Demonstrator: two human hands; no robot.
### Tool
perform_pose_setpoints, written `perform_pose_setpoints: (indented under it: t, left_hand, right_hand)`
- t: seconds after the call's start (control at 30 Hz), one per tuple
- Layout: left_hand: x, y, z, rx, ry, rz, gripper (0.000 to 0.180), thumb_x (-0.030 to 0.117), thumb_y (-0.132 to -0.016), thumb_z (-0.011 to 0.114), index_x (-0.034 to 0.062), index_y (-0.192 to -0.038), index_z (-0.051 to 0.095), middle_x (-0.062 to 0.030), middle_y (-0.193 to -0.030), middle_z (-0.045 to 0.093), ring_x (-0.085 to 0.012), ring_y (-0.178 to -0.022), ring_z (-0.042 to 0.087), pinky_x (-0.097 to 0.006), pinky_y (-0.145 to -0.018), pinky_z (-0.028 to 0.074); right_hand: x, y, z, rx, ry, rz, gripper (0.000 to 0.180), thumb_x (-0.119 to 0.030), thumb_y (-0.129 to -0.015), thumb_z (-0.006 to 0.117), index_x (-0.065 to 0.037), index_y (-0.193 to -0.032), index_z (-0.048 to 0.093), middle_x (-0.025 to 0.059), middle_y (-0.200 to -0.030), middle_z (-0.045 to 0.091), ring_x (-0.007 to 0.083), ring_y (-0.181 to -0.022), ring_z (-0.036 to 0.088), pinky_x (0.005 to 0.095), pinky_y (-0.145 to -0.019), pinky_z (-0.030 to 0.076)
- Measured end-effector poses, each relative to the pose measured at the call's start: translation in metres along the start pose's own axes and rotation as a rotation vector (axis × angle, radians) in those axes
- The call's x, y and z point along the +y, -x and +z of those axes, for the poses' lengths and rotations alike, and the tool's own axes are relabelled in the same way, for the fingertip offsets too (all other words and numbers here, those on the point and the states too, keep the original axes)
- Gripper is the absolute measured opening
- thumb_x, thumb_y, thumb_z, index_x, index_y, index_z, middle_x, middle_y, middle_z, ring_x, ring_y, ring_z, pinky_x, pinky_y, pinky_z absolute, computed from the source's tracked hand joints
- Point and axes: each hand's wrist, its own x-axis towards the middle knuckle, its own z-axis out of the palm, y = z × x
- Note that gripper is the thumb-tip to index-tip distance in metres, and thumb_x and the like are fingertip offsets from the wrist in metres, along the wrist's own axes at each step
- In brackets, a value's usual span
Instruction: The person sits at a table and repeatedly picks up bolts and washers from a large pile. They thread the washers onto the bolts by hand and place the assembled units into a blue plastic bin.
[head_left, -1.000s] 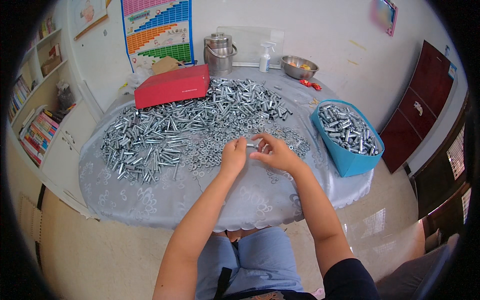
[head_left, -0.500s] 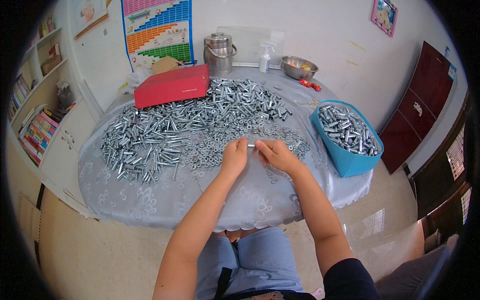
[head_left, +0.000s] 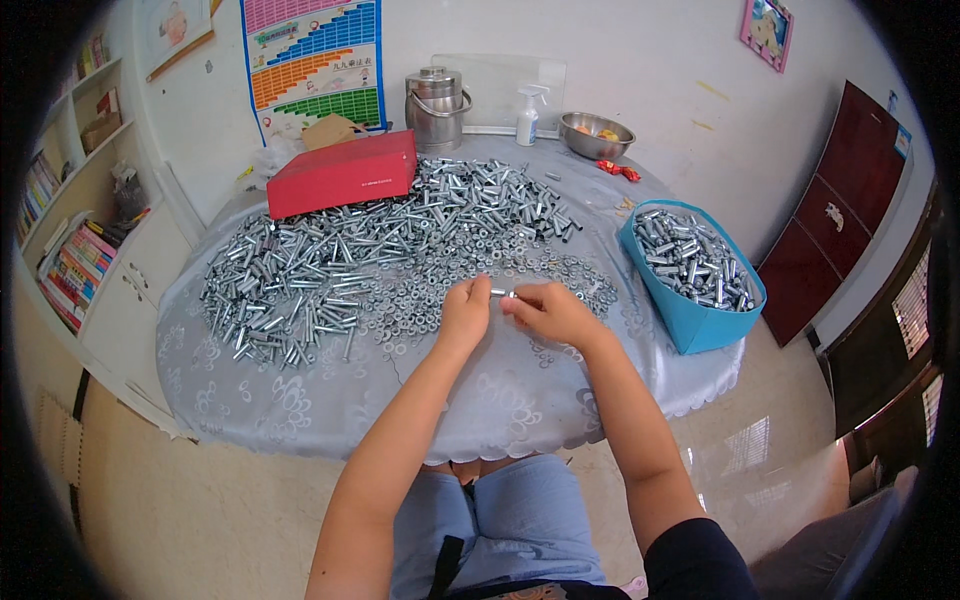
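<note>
Over the near edge of the metal heap, my left hand (head_left: pixel 465 312) is closed around a silvery metal bolt (head_left: pixel 497 292), whose end pokes out toward the right. My right hand (head_left: pixel 550 312) pinches at that end, with a small bright piece at its fingertips, too small to name for certain. Just beyond both hands lies a spread of loose nuts and washers (head_left: pixel 410 307). Long bolts with sleeves (head_left: pixel 285 290) are heaped to the left and behind. A blue fabric bin (head_left: pixel 712 327), filled with similar bolts, stands to the right.
A red box (head_left: pixel 345 178) rests on the back of the heap. Along the wall stand a steel pot (head_left: pixel 436 110), a white spray bottle (head_left: pixel 527 118) and a metal bowl (head_left: pixel 598 140) with fruit. The grey tablecloth (head_left: pixel 470 410) hangs over the table's front edge.
My right fingers have shifted slightly along the bolt's end, and a small bright piece now shows at their tips. My left hand keeps its grip on the bolt.
</note>
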Motion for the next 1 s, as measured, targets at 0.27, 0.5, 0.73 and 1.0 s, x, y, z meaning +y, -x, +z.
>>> perform_pose_setpoints:
  t: [0.27, 0.5, 0.73, 1.0]
  left_hand:
    - [-0.001, -0.002, -0.001, -0.031, 0.035, -0.058, 0.037, 0.032, -0.087, 0.044, 0.0047, -0.063, 0.05, 0.0008, -0.053, 0.044, -0.008, -0.049, 0.039, -0.026, -0.046, 0.03]
    - [-0.003, -0.003, -0.004, -0.039, 0.08, -0.079, 0.041, 0.031, -0.086, 0.044, -0.0002, -0.06, 0.051, -0.0034, -0.052, 0.047, -0.0122, -0.05, 0.042, -0.03, -0.05, 0.035]
    - [-0.005, -0.002, -0.001, -0.038, 0.015, -0.01, 0.035, 0.033, -0.088, 0.043, 0.0059, -0.067, 0.053, 0.0024, -0.055, 0.044, -0.0069, -0.048, 0.038, -0.023, -0.046, 0.03]
    - [0.001, 0.002, 0.0, -0.061, 0.014, -0.016, 0.036, 0.034, -0.088, 0.043, 0.005, -0.068, 0.053, 0.0022, -0.055, 0.044, -0.007, -0.05, 0.038, -0.024, -0.047, 0.03]
  right_hand:
    - [-0.004, 0.001, 0.002, 0.236, 0.06, -0.198, 0.019, -0.02, -0.081, 0.061, -0.002, -0.083, 0.061, 0.004, -0.066, 0.057, 0.0123, -0.055, 0.051, 0.0259, -0.053, 0.042]
    - [-0.011, 0.002, 0.003, 0.158, 0.031, -0.113, 0.025, -0.027, -0.08, 0.06, -0.001, -0.08, 0.058, 0.0066, -0.063, 0.055, 0.0171, -0.055, 0.051, 0.0298, -0.053, 0.042]
    - [-0.007, 0.0, 0.005, 0.095, -0.065, -0.02, 0.024, -0.025, -0.083, 0.057, -0.001, -0.082, 0.058, 0.0043, -0.061, 0.052, 0.0115, -0.055, 0.047, 0.0277, -0.051, 0.04]
    - [-0.002, -0.004, 0.001, 0.026, -0.136, 0.045, 0.024, -0.024, -0.084, 0.056, 0.0, -0.088, 0.057, 0.0028, -0.062, 0.053, 0.0097, -0.056, 0.048, 0.0251, -0.053, 0.04]
